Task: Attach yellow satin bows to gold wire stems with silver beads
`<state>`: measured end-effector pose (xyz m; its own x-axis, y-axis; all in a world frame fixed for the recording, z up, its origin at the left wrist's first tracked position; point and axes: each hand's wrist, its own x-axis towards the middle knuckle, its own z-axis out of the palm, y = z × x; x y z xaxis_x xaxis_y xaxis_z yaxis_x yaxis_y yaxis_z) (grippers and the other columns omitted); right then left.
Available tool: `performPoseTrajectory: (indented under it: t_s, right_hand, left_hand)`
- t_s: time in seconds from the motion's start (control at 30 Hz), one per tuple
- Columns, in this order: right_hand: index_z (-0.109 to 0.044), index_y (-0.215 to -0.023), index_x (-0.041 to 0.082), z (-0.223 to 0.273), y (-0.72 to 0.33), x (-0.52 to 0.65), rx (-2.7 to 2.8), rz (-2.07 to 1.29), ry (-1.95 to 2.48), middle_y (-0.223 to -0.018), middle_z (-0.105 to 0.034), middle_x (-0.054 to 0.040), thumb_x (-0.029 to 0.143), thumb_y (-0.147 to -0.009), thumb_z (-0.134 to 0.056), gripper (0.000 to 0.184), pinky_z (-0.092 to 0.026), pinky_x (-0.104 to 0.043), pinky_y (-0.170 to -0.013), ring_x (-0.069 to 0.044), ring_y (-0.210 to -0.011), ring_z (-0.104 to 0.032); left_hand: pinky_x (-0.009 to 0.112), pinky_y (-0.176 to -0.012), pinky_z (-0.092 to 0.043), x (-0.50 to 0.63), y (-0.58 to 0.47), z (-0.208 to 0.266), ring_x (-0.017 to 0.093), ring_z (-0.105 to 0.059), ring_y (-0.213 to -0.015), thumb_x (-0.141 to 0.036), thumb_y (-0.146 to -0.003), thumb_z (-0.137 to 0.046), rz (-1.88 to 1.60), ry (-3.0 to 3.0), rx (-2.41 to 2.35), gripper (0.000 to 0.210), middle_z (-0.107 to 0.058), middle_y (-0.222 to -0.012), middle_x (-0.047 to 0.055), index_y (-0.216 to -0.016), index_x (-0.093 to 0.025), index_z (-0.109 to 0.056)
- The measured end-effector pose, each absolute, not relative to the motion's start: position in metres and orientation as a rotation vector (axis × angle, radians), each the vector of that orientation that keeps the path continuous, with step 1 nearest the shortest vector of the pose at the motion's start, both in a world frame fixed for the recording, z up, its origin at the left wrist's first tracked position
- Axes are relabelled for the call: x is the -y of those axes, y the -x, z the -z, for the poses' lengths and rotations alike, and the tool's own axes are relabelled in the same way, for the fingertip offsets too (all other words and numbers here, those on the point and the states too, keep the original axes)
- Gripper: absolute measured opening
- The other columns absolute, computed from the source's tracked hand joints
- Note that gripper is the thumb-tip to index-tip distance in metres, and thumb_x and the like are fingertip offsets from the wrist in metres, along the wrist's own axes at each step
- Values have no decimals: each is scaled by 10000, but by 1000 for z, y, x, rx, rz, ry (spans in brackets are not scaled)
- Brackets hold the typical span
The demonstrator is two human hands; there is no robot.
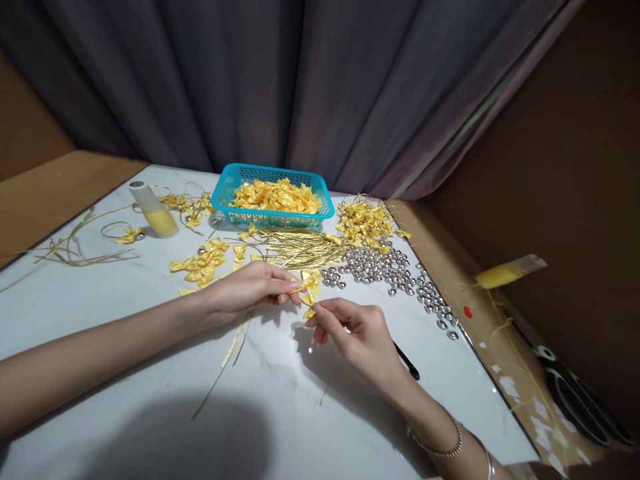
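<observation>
My left hand (253, 287) pinches a thin gold cord (296, 289) between thumb and forefinger above the middle of the table. My right hand (357, 328) is closed just to the right, thumb and fingertips together on the cord's other part. Small yellow ribbon bows (312, 279) show right behind the fingertips; whether one is attached to the cord I cannot tell. Strands of gold cord (234, 341) hang or lie below my left hand. Beyond the hands lies a bundle of gold cords (303, 248), with silver beads (373, 263) spread to its right.
A blue basket (273, 219) of yellow bows stands at the back. More bows lie in a heap (365, 223) and at left (205, 262). A bottle of yellow liquid (159, 217) stands at left. Scissors (575, 400) and a yellow tube (510, 272) are on the right.
</observation>
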<state>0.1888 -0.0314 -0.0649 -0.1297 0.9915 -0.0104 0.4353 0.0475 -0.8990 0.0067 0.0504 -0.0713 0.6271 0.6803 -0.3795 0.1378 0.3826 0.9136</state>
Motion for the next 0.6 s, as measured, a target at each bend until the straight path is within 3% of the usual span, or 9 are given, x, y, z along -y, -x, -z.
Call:
performPoseTrajectory:
  t_s: [0.6]
  right_hand:
    - [-656,-645,136,66,-189,33,1717,-983,1450,-500,-623,-19,252,-862,-471,308,-426,-213,-477,-109,-437,-561]
  left_hand:
    - [202,-560,-329,-49,-8,64,82,-406,-553,-320,-763,-627,-355,-1288,-877,227,-534,-596,-20,-636,-135,-661]
